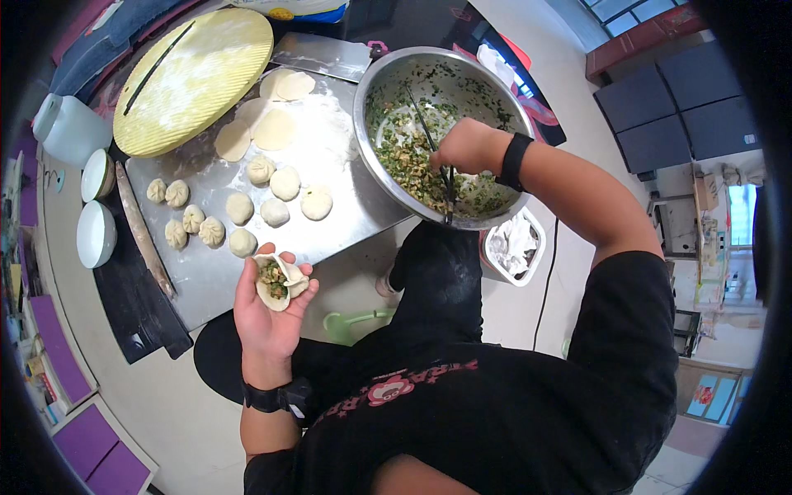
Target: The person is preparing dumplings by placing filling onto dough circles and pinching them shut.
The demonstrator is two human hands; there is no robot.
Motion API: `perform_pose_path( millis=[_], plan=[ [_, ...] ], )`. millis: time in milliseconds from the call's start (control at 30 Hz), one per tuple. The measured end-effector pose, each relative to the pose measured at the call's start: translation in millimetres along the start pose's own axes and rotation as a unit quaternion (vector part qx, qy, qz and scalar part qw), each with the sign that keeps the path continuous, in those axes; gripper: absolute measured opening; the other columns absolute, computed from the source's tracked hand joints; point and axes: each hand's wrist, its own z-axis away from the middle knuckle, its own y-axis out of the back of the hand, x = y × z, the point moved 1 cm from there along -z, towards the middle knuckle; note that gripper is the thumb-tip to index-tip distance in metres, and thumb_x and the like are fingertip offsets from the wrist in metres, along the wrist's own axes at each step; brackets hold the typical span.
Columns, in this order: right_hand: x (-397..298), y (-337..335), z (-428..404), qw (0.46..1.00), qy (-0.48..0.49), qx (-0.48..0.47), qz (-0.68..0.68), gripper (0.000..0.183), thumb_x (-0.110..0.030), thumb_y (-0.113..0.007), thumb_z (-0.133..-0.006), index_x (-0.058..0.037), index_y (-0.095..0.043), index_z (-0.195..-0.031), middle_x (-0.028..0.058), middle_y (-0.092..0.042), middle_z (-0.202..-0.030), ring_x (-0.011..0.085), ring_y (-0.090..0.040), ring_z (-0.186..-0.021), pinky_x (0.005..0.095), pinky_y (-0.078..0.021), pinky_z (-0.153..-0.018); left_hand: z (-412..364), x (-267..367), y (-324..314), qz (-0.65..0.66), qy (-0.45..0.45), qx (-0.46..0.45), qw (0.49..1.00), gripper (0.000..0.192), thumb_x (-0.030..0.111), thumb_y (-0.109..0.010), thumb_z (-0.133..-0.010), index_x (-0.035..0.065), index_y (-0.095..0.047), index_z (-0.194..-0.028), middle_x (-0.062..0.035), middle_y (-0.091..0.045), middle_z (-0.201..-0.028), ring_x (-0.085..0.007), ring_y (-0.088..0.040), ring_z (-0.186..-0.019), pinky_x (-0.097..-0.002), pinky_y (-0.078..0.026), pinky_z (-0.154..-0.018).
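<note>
In my left hand (269, 328) rests a partly folded dough wrapper (292, 279), with green and tan chopped filling (270, 278) showing in its open side. My right hand (467, 147) grips dark chopsticks (422, 117) over a large steel bowl (365, 137). Their lower tips reach into the chopped filling (402, 154) inside the bowl. Beyond my left hand, several pleated buns (211, 231) and several smooth dough pieces (239, 208) sit on a floured metal sheet (204, 281). Flat round wrappers (274, 130) lie farther back.
A round yellow ridged board (204, 74) with a dark stick (159, 68) on it overlaps the sheet's far left. A rolling pin (143, 229) lies along the left edge, beside two bowls (96, 234). A cleaver (323, 57) lies at the back. Below the steel bowl stands a lined bin (539, 238).
</note>
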Motion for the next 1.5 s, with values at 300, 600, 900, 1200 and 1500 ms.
perform_pose_path(
  millis=[300,600,900,1200,1500],
  plan=[
    [11,-18,-18,0.980,0.105,0.116,0.125,0.007,-0.016,-0.054,-0.074,-0.0155,-0.060,-0.072,0.0026,-0.057,-0.059,0.0234,-0.061,-0.059,0.0366,-0.0468,-0.051,-8,3,4,0.007,0.011,0.002,1.000,0.034,0.031,-0.035,-0.096,0.0064,-0.048,-0.114,-0.0142,-0.058,-0.100,-0.0347,-0.059,-0.092,-0.0457,-0.053,-0.075],
    [21,-34,-22,0.970,0.143,0.126,0.150,0.008,-0.015,-0.053,-0.074,-0.0116,-0.059,-0.069,0.0044,-0.060,-0.065,0.0252,-0.062,-0.063,0.0382,-0.0490,-0.054,-8,-1,0,-0.007,0.006,0.015,1.000,0.033,0.032,-0.035,-0.096,0.0071,-0.049,-0.113,-0.0137,-0.058,-0.100,-0.0339,-0.060,-0.091,-0.0456,-0.054,-0.075],
    [15,37,55,0.926,-0.105,0.320,-0.172,0.014,-0.009,-0.063,-0.071,-0.0082,-0.055,-0.083,0.0094,-0.058,-0.070,0.0264,-0.059,-0.063,0.0346,-0.0469,-0.059,0,-11,-7,-0.012,0.018,-0.007,1.000,0.033,0.031,-0.034,-0.096,0.0082,-0.049,-0.114,-0.0156,-0.059,-0.102,-0.0361,-0.058,-0.093,-0.0483,-0.053,-0.077],
    [-9,29,99,0.722,-0.172,0.304,-0.597,0.011,-0.012,-0.064,-0.079,-0.0065,-0.056,-0.084,-0.0036,-0.054,-0.070,0.0051,-0.053,-0.059,0.0198,-0.0417,-0.050,-4,-28,-27,-0.058,0.068,-0.022,0.996,0.034,0.030,-0.036,-0.095,0.0089,-0.043,-0.121,-0.0143,-0.056,-0.103,-0.0352,-0.056,-0.098,-0.0482,-0.050,-0.082],
    [-33,11,99,0.697,-0.196,0.268,-0.635,0.030,-0.037,-0.063,-0.083,-0.0080,-0.058,-0.081,-0.0021,-0.054,-0.063,0.0057,-0.051,-0.052,0.0199,-0.0363,-0.045,11,-46,-33,-0.049,0.095,-0.060,0.993,0.035,0.030,-0.036,-0.095,0.0072,-0.044,-0.121,-0.0172,-0.056,-0.107,-0.0374,-0.055,-0.102,-0.0500,-0.048,-0.086]
  ],
)
